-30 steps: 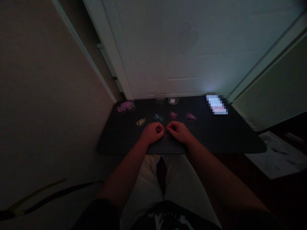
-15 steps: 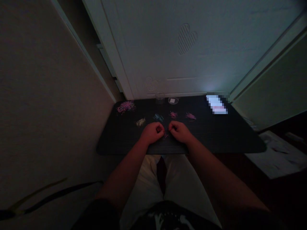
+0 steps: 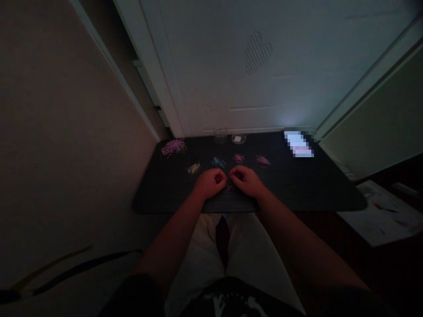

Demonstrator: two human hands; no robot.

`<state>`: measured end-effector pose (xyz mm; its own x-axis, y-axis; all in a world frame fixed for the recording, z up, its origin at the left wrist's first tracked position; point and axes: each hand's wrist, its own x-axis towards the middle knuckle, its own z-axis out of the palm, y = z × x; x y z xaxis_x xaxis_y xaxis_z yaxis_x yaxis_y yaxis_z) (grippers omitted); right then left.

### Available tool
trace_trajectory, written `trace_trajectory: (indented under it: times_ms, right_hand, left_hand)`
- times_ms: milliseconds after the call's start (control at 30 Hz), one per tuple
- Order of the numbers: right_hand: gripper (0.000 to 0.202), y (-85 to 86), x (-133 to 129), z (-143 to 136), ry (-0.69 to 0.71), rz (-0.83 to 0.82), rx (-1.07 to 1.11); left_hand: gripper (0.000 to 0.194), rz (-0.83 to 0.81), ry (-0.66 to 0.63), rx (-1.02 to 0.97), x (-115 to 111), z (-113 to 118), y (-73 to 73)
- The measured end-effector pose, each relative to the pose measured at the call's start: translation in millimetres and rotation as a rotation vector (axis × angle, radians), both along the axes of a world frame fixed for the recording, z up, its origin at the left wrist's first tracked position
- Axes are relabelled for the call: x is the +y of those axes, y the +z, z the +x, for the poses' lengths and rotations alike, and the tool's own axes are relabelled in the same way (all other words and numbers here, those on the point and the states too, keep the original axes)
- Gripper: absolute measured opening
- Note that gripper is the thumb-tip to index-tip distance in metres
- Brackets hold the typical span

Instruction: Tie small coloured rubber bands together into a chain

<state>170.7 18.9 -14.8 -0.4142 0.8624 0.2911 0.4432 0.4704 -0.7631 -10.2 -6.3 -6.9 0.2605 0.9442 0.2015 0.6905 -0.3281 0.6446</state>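
Note:
Near the front edge of the dark table, my left hand (image 3: 211, 183) is closed, its thumb and fingertips pinched together. Facing it across a narrow gap, my right hand (image 3: 246, 180) is pinched in the same way. Whatever the fingertips hold is too small and dark to make out. A few thin pinkish pieces (image 3: 228, 186) lie between the hands. Just beyond them are small piles of thin pieces: a yellowish pile (image 3: 194, 168), a blue pile (image 3: 218, 162), a pinkish-red pile (image 3: 238, 158) and a purplish-pink pile (image 3: 263, 160).
A larger mixed pile (image 3: 174, 147) sits at the table's (image 3: 297, 189) back left. At the back stand a clear round container (image 3: 220, 135) and a clear lid (image 3: 239, 139) with a white square. A bright, pixelated device (image 3: 299, 144) lies back right. A white door (image 3: 214, 66) rises behind.
My right hand has shifted slightly left, narrowing the gap to my left hand. The left hand stays almost in place, and the piles look unchanged.

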Motion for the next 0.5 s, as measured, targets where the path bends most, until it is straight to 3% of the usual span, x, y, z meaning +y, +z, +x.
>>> trace_trajectory:
  times_ms: [300,500]
  right_hand:
    - [0.015,1.4,0.0,0.1,0.06,0.04,-0.012]
    - [0.01,4.0,-2.3,-0.4,0.05,-0.003,0.002]
  left_hand:
    - [0.015,-0.002,0.007,-0.189,-0.4,-2.3,2.0]
    - [0.011,-0.003,-0.023,-0.057,-0.3,0.1,-0.1]
